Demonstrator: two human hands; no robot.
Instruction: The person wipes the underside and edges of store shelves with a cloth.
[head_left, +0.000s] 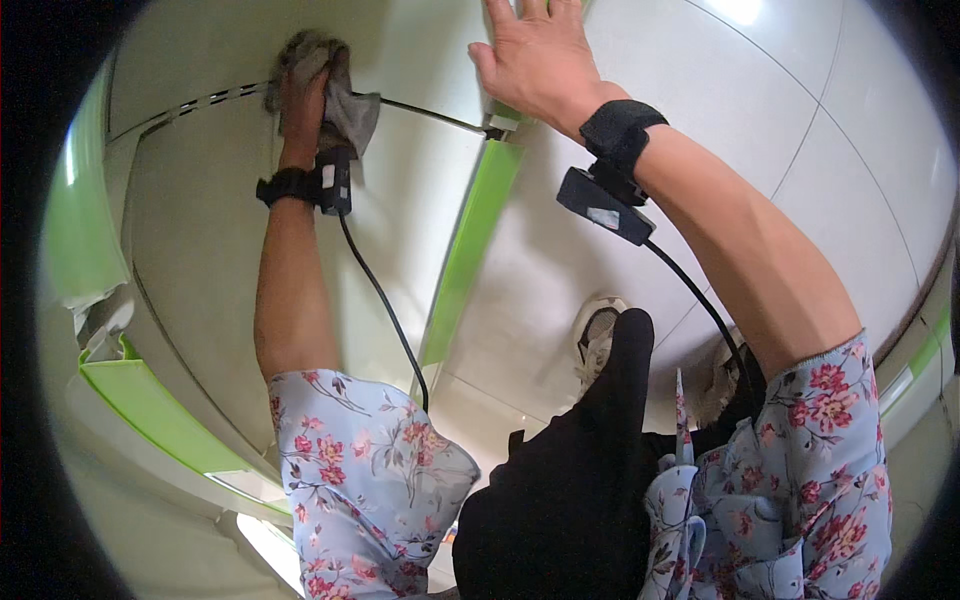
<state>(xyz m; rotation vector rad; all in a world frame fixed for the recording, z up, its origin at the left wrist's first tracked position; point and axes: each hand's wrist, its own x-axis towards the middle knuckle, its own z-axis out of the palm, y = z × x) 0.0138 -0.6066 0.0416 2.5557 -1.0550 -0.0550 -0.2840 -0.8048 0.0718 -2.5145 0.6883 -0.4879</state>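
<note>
My left hand (303, 109) is pressed down on a crumpled grey cloth (352, 116). The cloth lies over the dark slotted seam of a pale metal shelf (390, 225), whose front edge carries a green strip (474, 240). Farther right, my right hand (536, 64) is spread with fingers apart at the shelf's front edge. Its fingertips are cut off by the top of the picture, and nothing shows in it. Each wrist wears a black strap with a small cabled box.
Another green strip (172, 420), with a gap of torn clear plastic (105, 322) near it, borders the shelf's left side. Large pale tiles (720, 135) cover the floor at right. My shoe (596, 337) stands close to the shelf. A black cable (382, 285) hangs below the left wrist.
</note>
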